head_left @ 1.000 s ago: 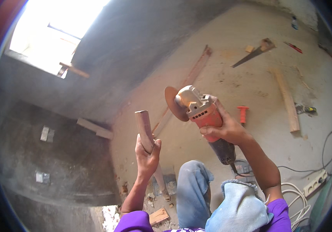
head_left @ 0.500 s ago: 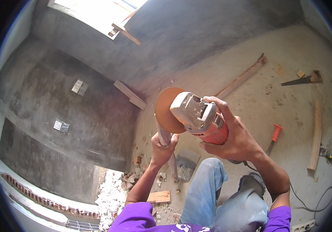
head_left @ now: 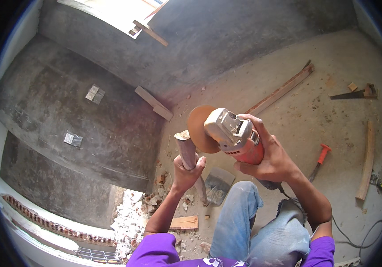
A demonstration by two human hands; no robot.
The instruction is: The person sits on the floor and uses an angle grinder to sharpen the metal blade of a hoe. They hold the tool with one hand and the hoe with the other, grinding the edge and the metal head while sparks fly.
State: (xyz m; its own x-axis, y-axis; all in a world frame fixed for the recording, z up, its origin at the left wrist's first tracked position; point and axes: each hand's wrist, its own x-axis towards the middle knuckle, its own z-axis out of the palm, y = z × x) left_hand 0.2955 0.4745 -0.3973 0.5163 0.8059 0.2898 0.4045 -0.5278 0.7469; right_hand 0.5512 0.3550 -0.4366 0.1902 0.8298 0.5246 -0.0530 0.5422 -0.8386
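My right hand [head_left: 276, 161] is wrapped round the red body of an angle grinder [head_left: 228, 129], which has a dusty grey head. Its brown disc [head_left: 198, 127] faces left. Closed round a thick wooden stick [head_left: 186, 150], my left hand [head_left: 185, 174] holds it tilted, with its pale, rough top end up beside the disc. The stick's lower part [head_left: 200, 192] runs down below the hand toward a dusty grey tub [head_left: 220, 180]. Disc and stick lie very close; whether they touch, I cannot tell. My jeans-covered knees show beneath the grinder.
On the floor to the right lie a handsaw [head_left: 356, 92], a red-handled chisel [head_left: 320, 161], a timber [head_left: 367, 160] and a black cable [head_left: 355, 244]. A longer beam [head_left: 282, 88] lies beyond the grinder. White rubble [head_left: 131, 222] and a short board [head_left: 185, 222] are at lower left.
The disc covered the stick's top before; now that end shows, left of the disc. The grinder has shifted slightly right in the picture, and the whole view has moved a little.
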